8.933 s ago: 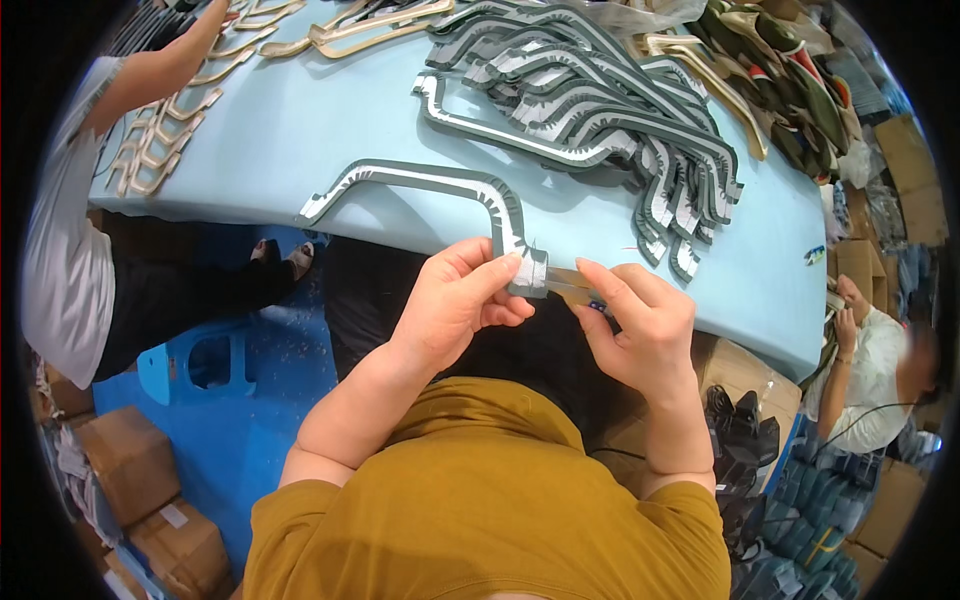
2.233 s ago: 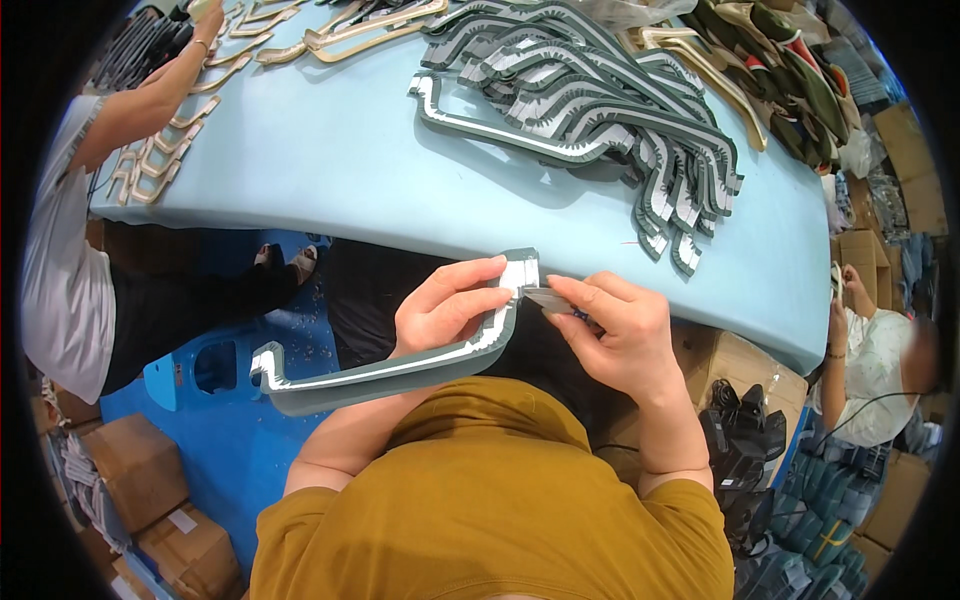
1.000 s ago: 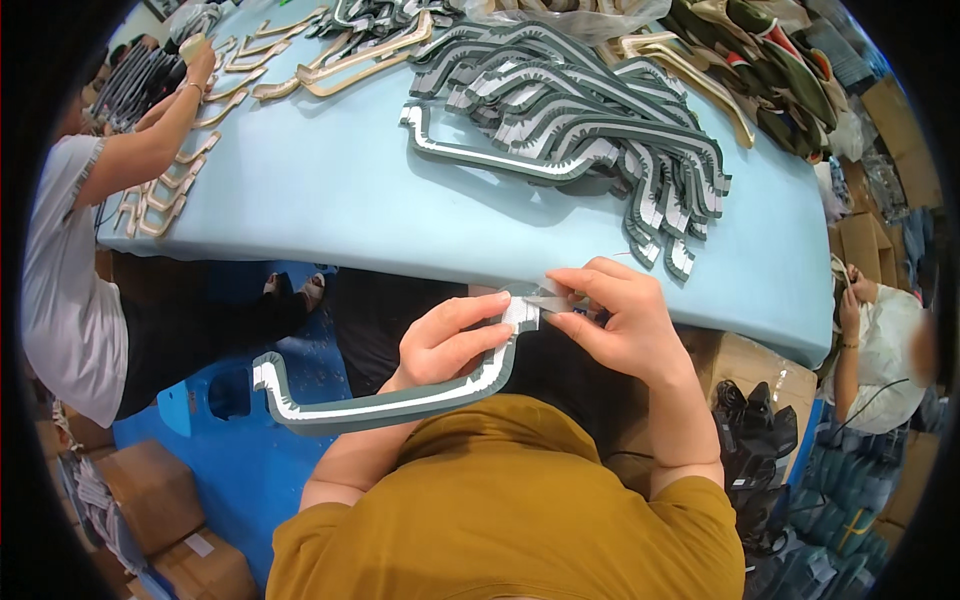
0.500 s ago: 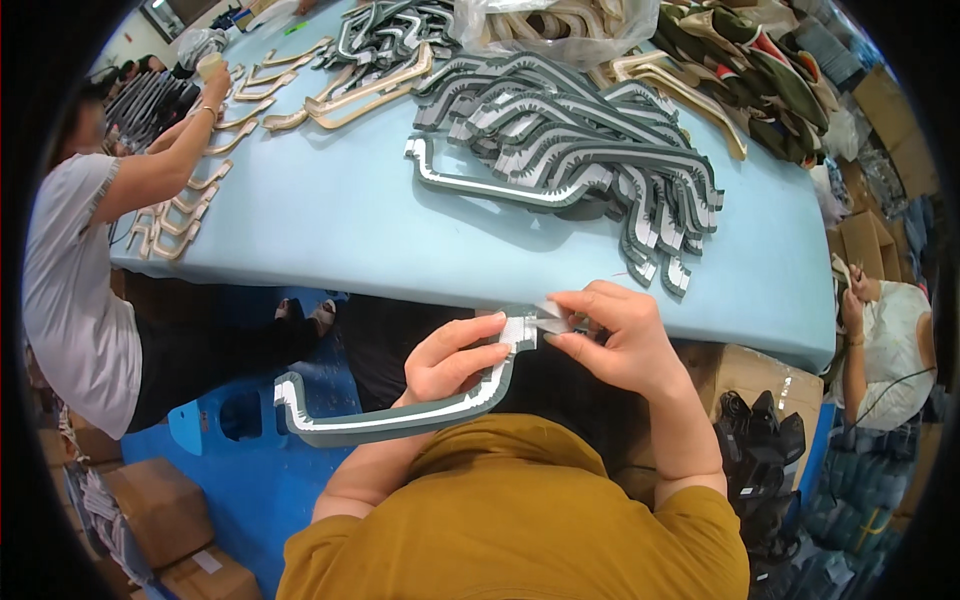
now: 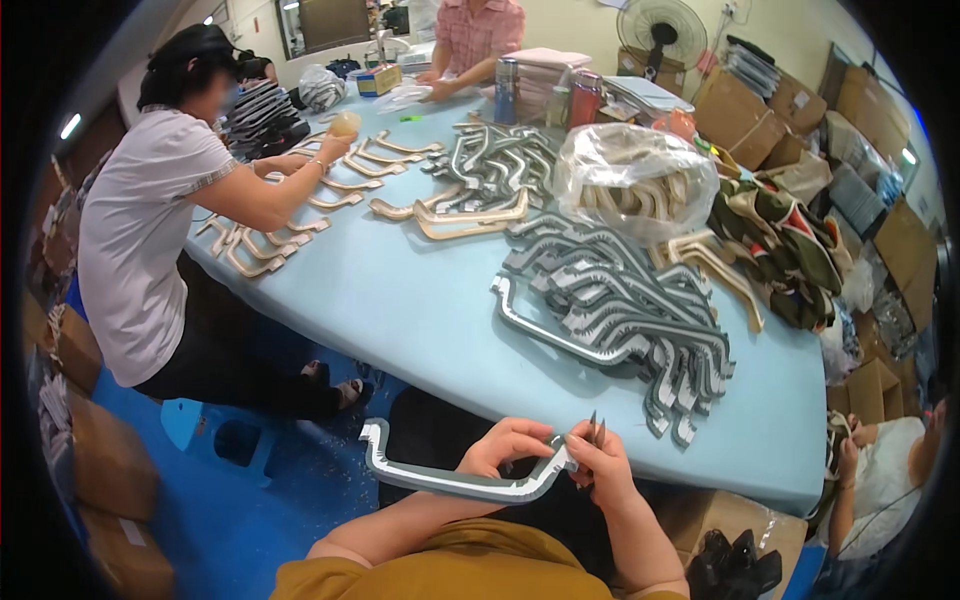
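Item: grey curved strip (image 5: 450, 482), over my lap below the desk (image 5: 400, 300), left hand (image 5: 505, 447) and right hand (image 5: 598, 470) both gripping its end; loose end may sag and slip.

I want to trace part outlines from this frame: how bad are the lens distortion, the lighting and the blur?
Head view: strong fisheye, black corners, the light blue table edge bows; even indoor light, soft shadows, glare only on the clear plastic bag; the grey curved strip between both hands is reasonably sharp.
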`<state>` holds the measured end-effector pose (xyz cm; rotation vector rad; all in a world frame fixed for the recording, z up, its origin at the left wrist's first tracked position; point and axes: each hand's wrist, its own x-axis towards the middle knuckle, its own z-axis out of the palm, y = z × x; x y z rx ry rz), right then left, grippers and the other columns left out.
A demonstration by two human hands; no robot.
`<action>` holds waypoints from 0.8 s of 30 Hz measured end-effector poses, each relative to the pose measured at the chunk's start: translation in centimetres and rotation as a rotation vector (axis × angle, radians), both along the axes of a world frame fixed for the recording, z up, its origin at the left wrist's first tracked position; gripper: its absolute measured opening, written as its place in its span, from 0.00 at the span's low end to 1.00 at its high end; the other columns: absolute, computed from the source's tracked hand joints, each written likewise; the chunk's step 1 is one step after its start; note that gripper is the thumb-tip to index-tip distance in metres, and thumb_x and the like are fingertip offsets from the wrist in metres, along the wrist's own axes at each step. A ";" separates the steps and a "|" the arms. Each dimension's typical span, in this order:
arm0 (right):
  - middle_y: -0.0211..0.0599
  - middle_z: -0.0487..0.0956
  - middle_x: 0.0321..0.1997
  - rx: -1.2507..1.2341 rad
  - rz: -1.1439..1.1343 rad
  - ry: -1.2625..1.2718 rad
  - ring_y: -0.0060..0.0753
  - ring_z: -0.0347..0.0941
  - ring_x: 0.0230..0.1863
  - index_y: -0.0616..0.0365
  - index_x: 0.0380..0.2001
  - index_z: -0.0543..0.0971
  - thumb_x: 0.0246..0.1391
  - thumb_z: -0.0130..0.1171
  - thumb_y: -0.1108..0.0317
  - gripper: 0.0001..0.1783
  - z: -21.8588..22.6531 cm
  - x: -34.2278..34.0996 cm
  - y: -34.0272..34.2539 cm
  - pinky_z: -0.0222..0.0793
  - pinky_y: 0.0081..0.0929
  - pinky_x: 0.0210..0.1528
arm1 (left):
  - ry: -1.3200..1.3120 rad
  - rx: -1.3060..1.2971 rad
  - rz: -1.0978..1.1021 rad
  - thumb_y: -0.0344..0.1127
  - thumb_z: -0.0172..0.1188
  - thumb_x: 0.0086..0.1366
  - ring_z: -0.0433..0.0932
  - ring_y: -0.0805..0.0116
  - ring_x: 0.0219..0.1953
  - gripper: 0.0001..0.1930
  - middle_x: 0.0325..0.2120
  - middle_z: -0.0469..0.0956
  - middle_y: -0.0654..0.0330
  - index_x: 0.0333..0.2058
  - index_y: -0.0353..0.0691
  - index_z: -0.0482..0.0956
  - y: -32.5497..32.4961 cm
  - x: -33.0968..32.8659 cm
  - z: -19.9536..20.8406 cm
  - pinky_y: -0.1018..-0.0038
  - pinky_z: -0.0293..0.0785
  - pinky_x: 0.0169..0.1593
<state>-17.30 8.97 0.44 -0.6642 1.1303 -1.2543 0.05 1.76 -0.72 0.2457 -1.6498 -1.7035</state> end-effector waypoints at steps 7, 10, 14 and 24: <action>0.23 0.67 0.18 -0.132 -0.104 0.194 0.12 0.58 0.18 0.58 0.28 0.71 0.57 0.52 0.66 0.08 -1.7 1.8 -0.3 0.54 0.12 0.20 | 0.217 0.746 -0.055 0.36 0.53 0.62 0.71 0.57 0.49 0.14 0.40 0.75 0.49 0.46 0.41 0.66 -3.0 3.5 2.7 0.63 0.65 0.53; 0.24 0.70 0.20 -0.195 -0.007 0.460 0.13 0.60 0.21 0.61 0.30 0.73 0.56 0.53 0.67 0.08 -2.0 1.6 -0.8 0.58 0.14 0.25 | 0.064 0.684 0.110 0.30 0.50 0.62 0.68 0.71 0.18 0.17 0.19 0.68 0.60 0.49 0.37 0.58 -6.3 4.2 5.6 0.74 0.70 0.27; 0.26 0.70 0.20 -0.166 -0.229 0.646 0.15 0.63 0.23 0.61 0.29 0.73 0.54 0.55 0.69 0.06 -2.0 -1.6 -0.5 0.61 0.15 0.27 | -0.358 0.435 0.292 0.31 0.50 0.62 0.58 0.82 0.17 0.24 0.19 0.64 0.67 0.55 0.42 0.55 -11.6 3.2 8.0 0.85 0.53 0.19; 0.24 0.67 0.16 -0.020 -0.538 0.384 0.11 0.59 0.13 0.62 0.26 0.71 0.53 0.53 0.73 0.05 -3.2 -6.9 2.0 0.52 0.11 0.15 | -0.586 -0.590 0.786 0.42 0.50 0.63 0.70 0.71 0.21 0.17 0.18 0.71 0.61 0.46 0.36 0.68 -29.8 -6.9 10.3 0.75 0.65 0.27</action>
